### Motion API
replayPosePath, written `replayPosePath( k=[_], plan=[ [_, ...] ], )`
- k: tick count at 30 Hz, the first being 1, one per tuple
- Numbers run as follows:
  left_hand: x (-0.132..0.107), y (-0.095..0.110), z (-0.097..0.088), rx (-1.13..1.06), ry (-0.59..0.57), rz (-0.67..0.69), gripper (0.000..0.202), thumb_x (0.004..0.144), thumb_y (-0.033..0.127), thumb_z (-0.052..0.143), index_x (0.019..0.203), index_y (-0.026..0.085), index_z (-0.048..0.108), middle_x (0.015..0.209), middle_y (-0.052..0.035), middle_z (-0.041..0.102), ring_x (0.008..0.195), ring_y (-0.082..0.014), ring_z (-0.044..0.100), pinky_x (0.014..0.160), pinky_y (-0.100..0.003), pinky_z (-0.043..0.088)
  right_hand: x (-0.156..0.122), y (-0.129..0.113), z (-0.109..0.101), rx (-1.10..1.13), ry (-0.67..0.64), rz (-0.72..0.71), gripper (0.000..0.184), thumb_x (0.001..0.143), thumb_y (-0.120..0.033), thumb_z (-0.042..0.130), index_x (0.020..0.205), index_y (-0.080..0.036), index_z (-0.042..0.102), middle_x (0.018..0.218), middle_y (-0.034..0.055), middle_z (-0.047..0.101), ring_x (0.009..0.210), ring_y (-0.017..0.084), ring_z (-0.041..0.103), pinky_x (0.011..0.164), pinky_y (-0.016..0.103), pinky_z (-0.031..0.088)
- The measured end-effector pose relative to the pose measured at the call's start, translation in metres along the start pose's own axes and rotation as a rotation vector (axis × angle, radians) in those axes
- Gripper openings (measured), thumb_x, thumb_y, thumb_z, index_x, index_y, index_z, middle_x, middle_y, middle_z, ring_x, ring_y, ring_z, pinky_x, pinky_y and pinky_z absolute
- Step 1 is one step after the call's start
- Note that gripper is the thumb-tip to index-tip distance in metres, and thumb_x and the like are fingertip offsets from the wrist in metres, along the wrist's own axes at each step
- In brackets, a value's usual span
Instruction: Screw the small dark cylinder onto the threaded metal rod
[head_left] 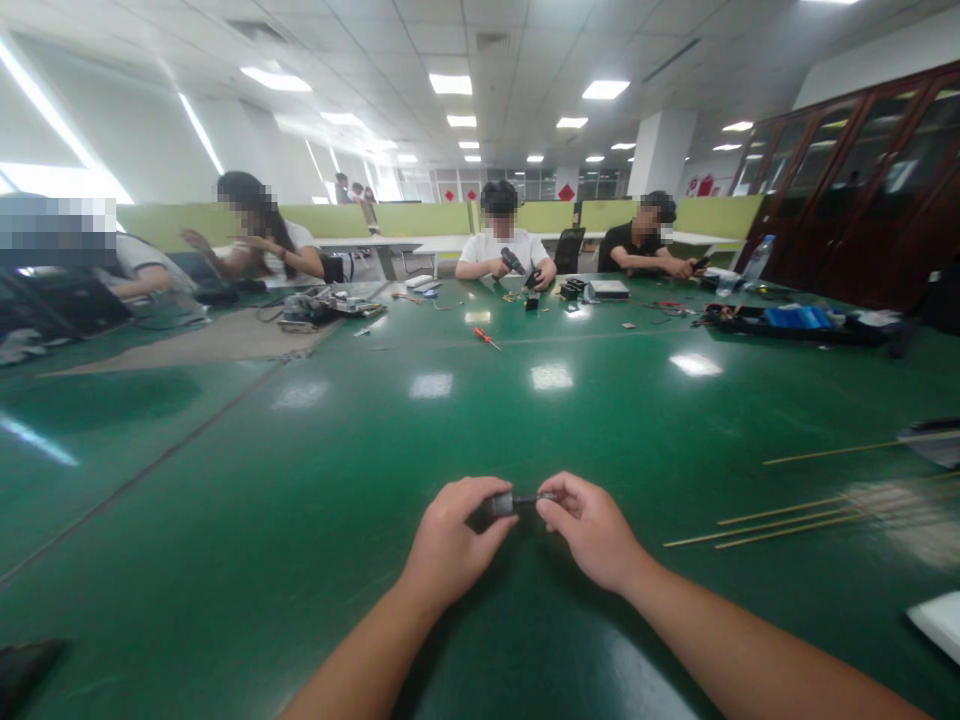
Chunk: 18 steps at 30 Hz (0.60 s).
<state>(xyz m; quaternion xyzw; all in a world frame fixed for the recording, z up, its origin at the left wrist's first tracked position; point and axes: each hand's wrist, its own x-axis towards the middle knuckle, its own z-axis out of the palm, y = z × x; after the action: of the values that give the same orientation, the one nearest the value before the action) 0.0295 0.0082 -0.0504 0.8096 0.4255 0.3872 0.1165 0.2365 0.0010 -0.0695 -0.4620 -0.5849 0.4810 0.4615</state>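
My left hand (457,540) grips a small dark grey cylindrical part (501,504) between thumb and fingers. A thin dark shaft (527,499) sticks out of its right end. At the far end of that shaft, the thumb and fingers of my right hand (589,525) are pinched together; what exactly they hold there is too small to make out. Both hands are just above the green table (337,450), close together, with the part lying level between them.
An orange-handled screwdriver (486,338) lies farther back. Several thin sticks (795,515) and a white object (937,625) are at right. Across the table a person holds a power drill (513,261). A black tray (795,325) and a plastic bottle (759,262) stand at back right.
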Motion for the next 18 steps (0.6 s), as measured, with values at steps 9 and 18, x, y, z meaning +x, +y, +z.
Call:
replayPosePath(
  k=[9,18],
  plan=[
    [0.0015,-0.0024,-0.0026,0.009,0.002,-0.001,0.03,0.078,0.019,0.074,0.106,0.026,0.066,0.101,-0.0022,0.072,0.094,-0.0218,0.066,0.087,-0.038,0.051,-0.0007,-0.0021,-0.0004,-0.012,0.009,-0.004,0.014,0.084,-0.031,0.06,0.089,-0.018,0.063,0.073,-0.0005,0.062,0.064,0.015,0.058,0.063,0.026,0.046],
    [0.0021,-0.0042,-0.0065,0.009,-0.003,0.003,0.028,0.08,0.021,0.072,0.106,0.026,0.065,0.102,-0.0025,0.071,0.095,-0.0214,0.066,0.088,-0.038,0.051,-0.0021,-0.0066,0.0,-0.032,0.016,-0.009,0.012,0.085,-0.029,0.059,0.089,-0.018,0.062,0.072,-0.0006,0.061,0.064,0.015,0.058,0.064,0.026,0.045]
  ],
)
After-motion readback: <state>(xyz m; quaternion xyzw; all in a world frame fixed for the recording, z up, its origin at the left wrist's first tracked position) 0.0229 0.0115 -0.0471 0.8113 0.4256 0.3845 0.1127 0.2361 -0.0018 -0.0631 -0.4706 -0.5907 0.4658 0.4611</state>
